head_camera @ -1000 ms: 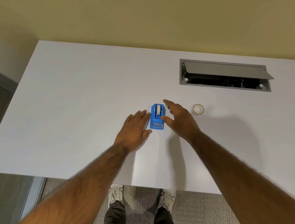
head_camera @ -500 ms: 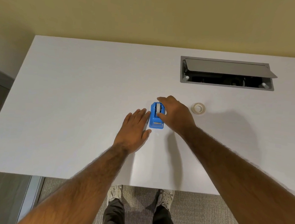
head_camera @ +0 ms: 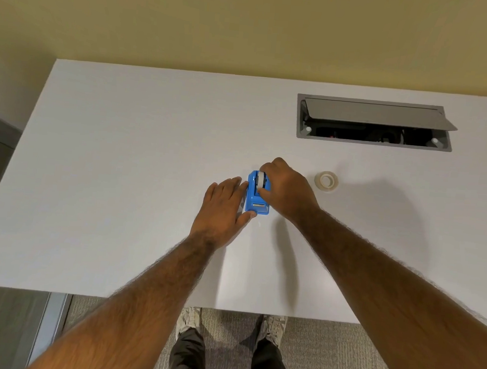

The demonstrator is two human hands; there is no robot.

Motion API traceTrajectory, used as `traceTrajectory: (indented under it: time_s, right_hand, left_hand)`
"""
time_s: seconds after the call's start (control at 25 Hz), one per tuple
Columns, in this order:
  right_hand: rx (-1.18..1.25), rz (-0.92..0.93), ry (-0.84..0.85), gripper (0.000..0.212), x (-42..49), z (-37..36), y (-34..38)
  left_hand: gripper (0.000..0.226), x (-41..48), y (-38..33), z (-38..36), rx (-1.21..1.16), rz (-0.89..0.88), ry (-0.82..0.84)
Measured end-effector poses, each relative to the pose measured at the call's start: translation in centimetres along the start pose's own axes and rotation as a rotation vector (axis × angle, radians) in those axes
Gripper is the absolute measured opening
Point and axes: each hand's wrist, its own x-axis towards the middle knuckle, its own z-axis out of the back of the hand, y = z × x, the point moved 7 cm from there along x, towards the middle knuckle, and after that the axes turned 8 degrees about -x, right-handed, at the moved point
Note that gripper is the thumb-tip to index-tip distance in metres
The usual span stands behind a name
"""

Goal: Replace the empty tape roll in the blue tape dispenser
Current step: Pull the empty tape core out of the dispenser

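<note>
Tape dispenser (head_camera: pixel 257 196) looks small, hard and light, so the flat open left hand (head_camera: pixel 223 209) steadies its side while the right hand (head_camera: pixel 287 192) pinches the empty roll (head_camera: pixel 261 180) on top.

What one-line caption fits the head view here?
Left hand steadies the blue tape dispenser on the white table while the right hand pinches its roll; a spare tape roll lies nearby.

We see a bright blue dispenser (head_camera: pixel 257 198) holding a grey-white roll (head_camera: pixel 260 180), a clear spare roll (head_camera: pixel 326 180), a plain white counter (head_camera: pixel 119 173), a mustard-yellow wall (head_camera: pixel 250 23), and grey speckled carpet (head_camera: pixel 338 360).
</note>
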Motion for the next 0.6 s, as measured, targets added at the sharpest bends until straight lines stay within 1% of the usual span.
traceTrajectory:
  time_s: [0.12,0.2,0.28,0.4,0.48,0.6]
  right_hand:
    - [0.023,-0.009,0.002,0.040,0.0,-0.2,-0.1]
    - [0.046,-0.007,-0.003,0.040,0.0,-0.1,-0.2]
    - [0.063,-0.001,-0.008,0.041,0.0,0.0,-0.3]
    - [0.067,0.003,0.017,0.042,0.2,-0.1,-0.2]
    - [0.069,-0.008,0.027,0.045,0.3,-0.1,-0.1]
    - [0.043,0.000,0.019,0.040,0.3,0.1,0.0]
  left_hand:
    - [0.072,-0.1,0.1,0.1,-0.039,0.005,0.003]
    - [0.073,-0.2,0.0,0.9,-0.115,-0.013,-0.008]
    - [0.070,-0.3,-0.5,1.7,-0.191,-0.049,-0.014]
    - [0.067,-0.3,-0.6,2.6,-0.233,-0.068,-0.024]
    - [0.072,-0.2,-0.5,2.6,-0.228,-0.053,-0.014]
    - [0.083,-0.1,-0.4,2.4,-0.240,-0.035,-0.008]
